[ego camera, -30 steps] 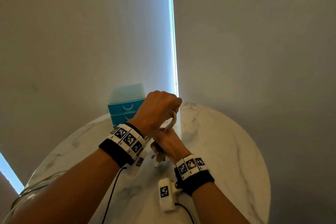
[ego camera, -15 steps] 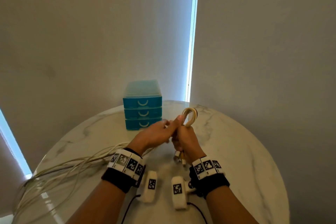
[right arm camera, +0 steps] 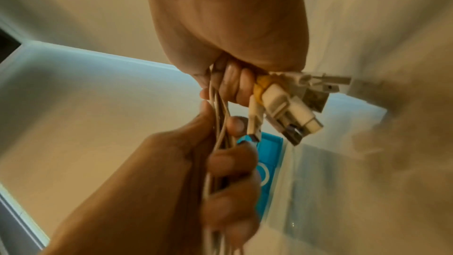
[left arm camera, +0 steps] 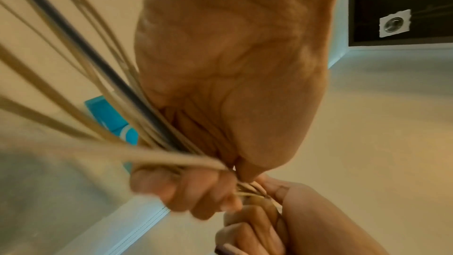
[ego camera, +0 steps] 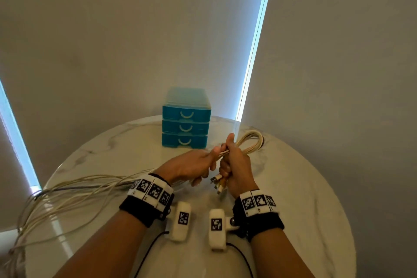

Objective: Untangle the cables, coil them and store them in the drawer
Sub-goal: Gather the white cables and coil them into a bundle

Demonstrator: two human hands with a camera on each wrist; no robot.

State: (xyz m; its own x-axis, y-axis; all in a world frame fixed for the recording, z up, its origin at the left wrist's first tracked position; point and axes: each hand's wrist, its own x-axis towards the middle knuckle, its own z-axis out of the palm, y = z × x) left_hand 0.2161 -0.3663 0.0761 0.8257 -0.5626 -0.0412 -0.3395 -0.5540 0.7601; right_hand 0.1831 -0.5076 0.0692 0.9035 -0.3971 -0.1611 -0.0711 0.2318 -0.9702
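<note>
Right hand: fisted round the bundle of cables, thumb raised beside it. A folded loop of the bundle stands out above the fist, toward the far side of the worktop; the plug ends hang in a cluster below it, at least one with a yellow band. This hand appears to serve as the anchor on which the coil is built.

Left hand: just beside the right, fingers curled round the same strands where they enter the fist. The wrist views show the strands running through its curled fingers, among them one dark cable. Judged purpose: to feed and guide slack for the next turn.

Loose run: from the left hand the uncoiled lengths fan out across the worktop to its left edge and drop over it; where they end cannot be seen. Most of the length looks uncoiled, so the task stands at an early coiling stage.

Drawer unit: blue, three drawers, at the far side of the worktop against the wall, near the hands but apart from them. All three drawers are closed; none yet holds the cables. One must be opened before stowing.
</note>
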